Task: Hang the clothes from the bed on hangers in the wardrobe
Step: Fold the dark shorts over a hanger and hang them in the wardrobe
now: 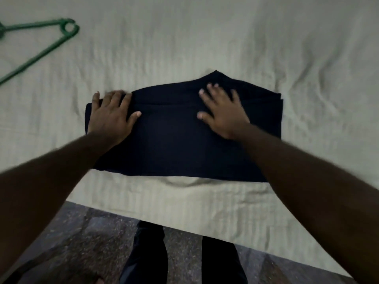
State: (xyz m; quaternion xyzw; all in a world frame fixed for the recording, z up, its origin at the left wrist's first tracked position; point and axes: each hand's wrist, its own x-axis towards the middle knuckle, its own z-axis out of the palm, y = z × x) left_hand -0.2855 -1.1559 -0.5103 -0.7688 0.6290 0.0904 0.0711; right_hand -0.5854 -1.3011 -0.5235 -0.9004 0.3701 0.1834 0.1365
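A folded dark navy garment (pixel 180 138) lay near the bed's (pixel 205 37) front edge. The left hand (pixel 110 115) pressed flat on its left end, the right hand (pixel 222 113) on its top, fingers spread. A green hanger (pixel 41 52) lay near the far-left corner.

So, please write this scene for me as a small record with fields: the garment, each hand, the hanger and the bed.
garment: dark, folded, lies flat near the bed's front edge
left hand: open, flat on the garment's left end
right hand: open, fingers spread, flat on the garment's right part
hanger: green, lies on the bed at far left, apart from the garment, partly out of view
bed: covered by a pale, wrinkled sheet
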